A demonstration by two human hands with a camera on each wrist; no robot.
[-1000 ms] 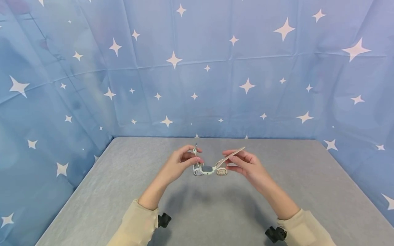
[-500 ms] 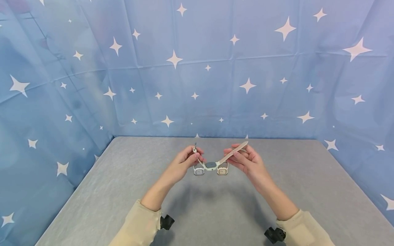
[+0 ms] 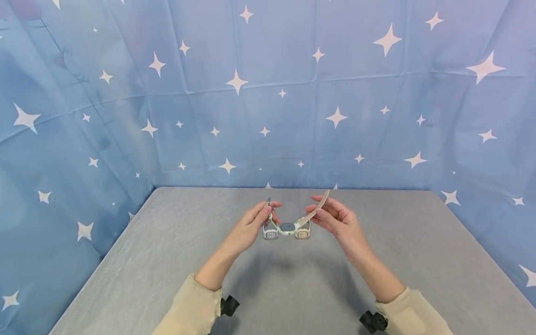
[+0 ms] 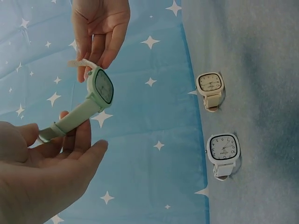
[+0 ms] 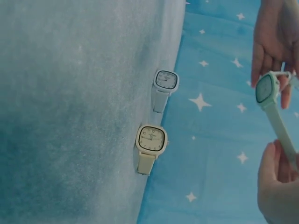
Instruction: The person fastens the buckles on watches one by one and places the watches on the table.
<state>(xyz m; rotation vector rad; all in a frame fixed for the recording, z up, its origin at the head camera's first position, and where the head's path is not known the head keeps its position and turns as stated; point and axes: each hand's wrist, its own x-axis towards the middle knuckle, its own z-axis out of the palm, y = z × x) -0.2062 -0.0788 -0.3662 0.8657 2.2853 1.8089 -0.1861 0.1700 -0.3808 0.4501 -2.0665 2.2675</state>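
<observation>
A pale green wristwatch (image 3: 287,228) with a squarish face hangs unfastened between both hands, held above the table. My left hand (image 3: 246,229) pinches the buckle end of its strap between thumb and fingers. With thumb and fingertips, my right hand (image 3: 341,222) grips the other strap, whose tip sticks up past the fingers. In the left wrist view, the watch's face (image 4: 103,86) is turned sideways between the two hands. Lower down, a white wristwatch (image 4: 223,147) and a beige wristwatch (image 4: 210,83) rest side by side, their faces showing.
The grey table (image 3: 276,288) reaches back to a blue curtain (image 3: 284,111) printed with white stars. Small black wrist cameras sit at both sleeves, one of them the left camera (image 3: 230,305).
The green watch has shifted slightly right and turned, uncovering more of the white watch. The strap in my right hand now points more upward. My left hand has edged right.
</observation>
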